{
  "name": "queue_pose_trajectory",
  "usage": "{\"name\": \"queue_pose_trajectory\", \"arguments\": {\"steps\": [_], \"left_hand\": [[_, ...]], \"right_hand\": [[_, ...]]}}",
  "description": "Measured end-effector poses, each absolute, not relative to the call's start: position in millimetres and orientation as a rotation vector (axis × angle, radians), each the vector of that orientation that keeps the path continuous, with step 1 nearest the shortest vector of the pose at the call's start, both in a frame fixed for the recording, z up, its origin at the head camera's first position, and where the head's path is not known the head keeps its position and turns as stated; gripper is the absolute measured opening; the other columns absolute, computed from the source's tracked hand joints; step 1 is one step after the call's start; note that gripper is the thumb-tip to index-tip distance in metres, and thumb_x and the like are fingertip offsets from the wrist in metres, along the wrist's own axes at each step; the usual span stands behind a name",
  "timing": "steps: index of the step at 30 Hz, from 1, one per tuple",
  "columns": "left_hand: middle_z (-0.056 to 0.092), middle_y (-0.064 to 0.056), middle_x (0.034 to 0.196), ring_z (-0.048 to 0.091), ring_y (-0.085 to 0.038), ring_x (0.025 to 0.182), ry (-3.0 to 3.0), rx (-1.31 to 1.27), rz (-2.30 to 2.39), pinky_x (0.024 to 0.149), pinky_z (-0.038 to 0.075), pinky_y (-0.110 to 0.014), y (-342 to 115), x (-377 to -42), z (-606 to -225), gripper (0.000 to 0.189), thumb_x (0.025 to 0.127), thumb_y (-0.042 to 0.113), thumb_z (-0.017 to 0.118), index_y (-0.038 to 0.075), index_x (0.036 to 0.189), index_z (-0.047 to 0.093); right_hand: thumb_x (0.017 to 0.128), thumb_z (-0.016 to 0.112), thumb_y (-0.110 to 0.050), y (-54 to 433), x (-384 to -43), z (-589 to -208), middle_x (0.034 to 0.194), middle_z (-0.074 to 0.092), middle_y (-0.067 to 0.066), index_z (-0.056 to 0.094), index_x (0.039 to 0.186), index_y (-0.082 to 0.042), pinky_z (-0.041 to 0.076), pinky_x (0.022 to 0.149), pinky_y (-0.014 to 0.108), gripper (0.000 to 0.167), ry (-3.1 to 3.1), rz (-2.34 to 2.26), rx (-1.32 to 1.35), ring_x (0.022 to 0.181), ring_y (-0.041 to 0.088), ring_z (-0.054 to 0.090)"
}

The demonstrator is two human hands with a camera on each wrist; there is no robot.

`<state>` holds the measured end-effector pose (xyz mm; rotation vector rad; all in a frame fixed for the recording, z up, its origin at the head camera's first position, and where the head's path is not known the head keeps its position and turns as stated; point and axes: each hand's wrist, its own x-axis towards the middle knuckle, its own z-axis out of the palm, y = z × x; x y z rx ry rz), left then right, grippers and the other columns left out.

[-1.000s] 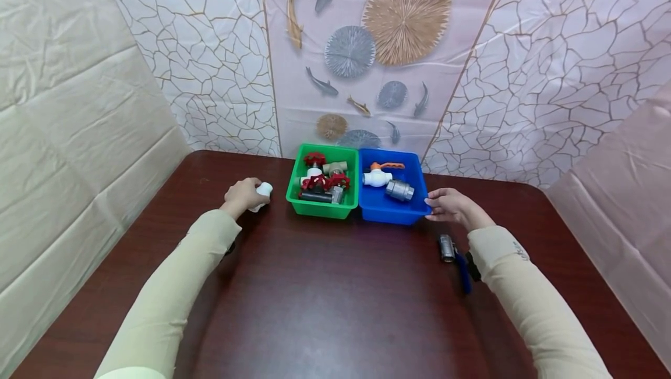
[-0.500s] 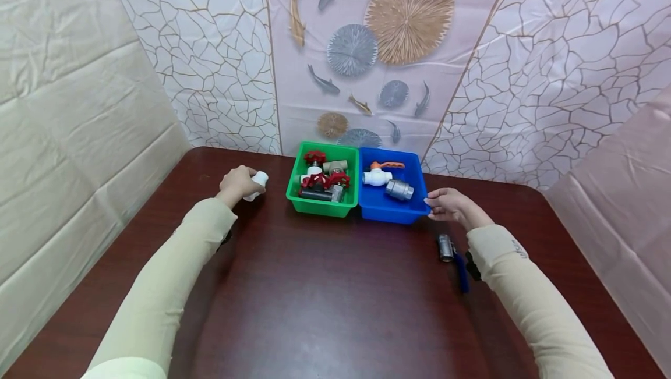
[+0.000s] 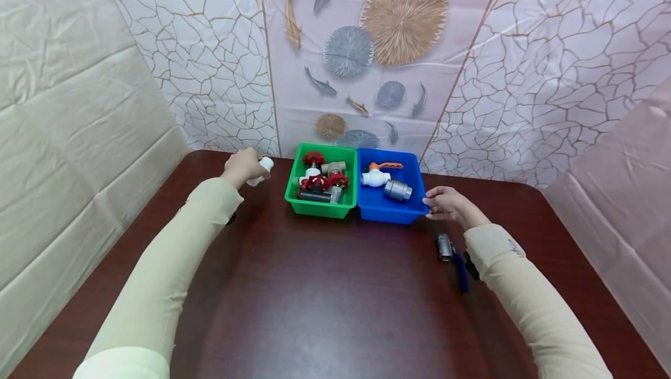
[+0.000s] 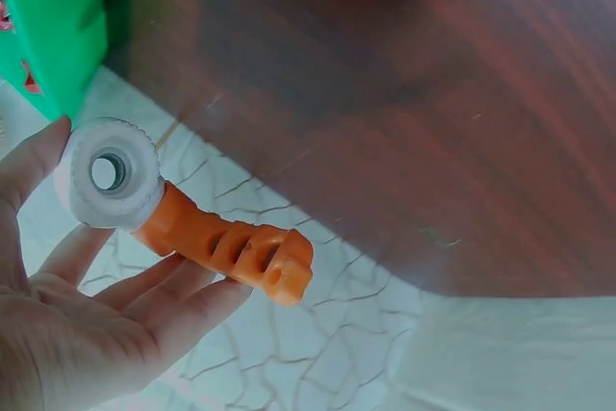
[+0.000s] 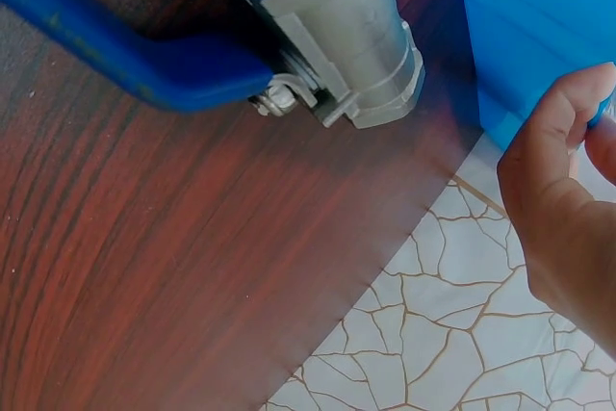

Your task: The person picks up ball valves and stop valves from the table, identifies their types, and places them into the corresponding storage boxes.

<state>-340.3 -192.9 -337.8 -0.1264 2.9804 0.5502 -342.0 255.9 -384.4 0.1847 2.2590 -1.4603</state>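
Observation:
My left hand [image 3: 243, 167] grips a white plastic ball valve [image 4: 96, 207] near the back left of the table. In the left wrist view the thumb and fingers hold its round white body, and the orange handle [image 4: 226, 243] lies along the fingers. My right hand [image 3: 445, 203] pinches the front right corner of the blue bin [image 3: 390, 215]. Inside that bin are a white valve with an orange handle [image 3: 375, 177] and a silver metal fitting [image 3: 398, 190]. Below the right wrist lies a metal ball valve [image 5: 351, 45] with a blue lever [image 5: 144, 55].
A green bin [image 3: 321, 210] stands against the blue bin's left side, holding several valves with red handwheels and pipe fittings. The dark wooden table [image 3: 335, 297] stretches toward me. Patterned cloth [image 3: 209, 64] hangs behind its back edge, with plain cloth along the sides.
My left hand has moved toward the back edge of the table with the white ball valve in its grip. The right hand stays at the blue bin's corner.

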Motion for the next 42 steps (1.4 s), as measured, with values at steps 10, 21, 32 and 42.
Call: {"name": "queue_pose_trajectory", "arguments": {"steps": [10, 21, 32, 42], "left_hand": [[0.06, -0.016, 0.115, 0.057, -0.031, 0.098, 2.947, -0.114, 0.48, 0.08, 0.049, -0.041, -151, -343, -308, 0.042, 0.083, 0.024, 0.069, 0.002, 0.116, 0.056], [0.06, -0.01, 0.115, 0.054, -0.025, 0.093, 2.915, 0.071, 0.413, 0.079, 0.049, -0.037, -91, -349, -287, 0.039, 0.082, 0.024, 0.072, 0.007, 0.114, 0.058], [0.06, -0.005, 0.128, 0.058, -0.024, 0.108, 2.855, 0.439, 0.416, 0.086, 0.05, -0.035, -40, -355, -279, 0.053, 0.075, 0.021, 0.077, 0.016, 0.126, 0.062], [0.057, -0.005, 0.131, 0.054, -0.02, 0.113, 2.747, 0.767, 0.472, 0.091, 0.048, -0.033, -4, -355, -299, 0.047, 0.078, 0.023, 0.076, 0.014, 0.123, 0.063]], "right_hand": [[0.098, 0.045, -0.007, 255, -341, -383, 0.08, 0.052, 0.003, 0.04, 0.113, 0.003, 0.054, 0.066, 0.024, 0.019, 2.266, -1.453, 0.159, 0.062, 0.009, 0.055], [0.098, 0.044, -0.008, 251, -339, -385, 0.084, 0.051, 0.004, 0.039, 0.118, 0.005, 0.054, 0.065, 0.023, 0.024, 2.275, -1.469, 0.177, 0.062, 0.01, 0.055], [0.098, 0.044, -0.007, 253, -339, -387, 0.08, 0.051, 0.003, 0.041, 0.113, 0.003, 0.054, 0.063, 0.023, 0.019, 2.28, -1.493, 0.198, 0.062, 0.01, 0.054], [0.099, 0.043, -0.008, 251, -338, -385, 0.083, 0.049, 0.004, 0.038, 0.118, 0.005, 0.054, 0.064, 0.023, 0.024, 2.27, -1.489, 0.207, 0.063, 0.01, 0.055]]}}
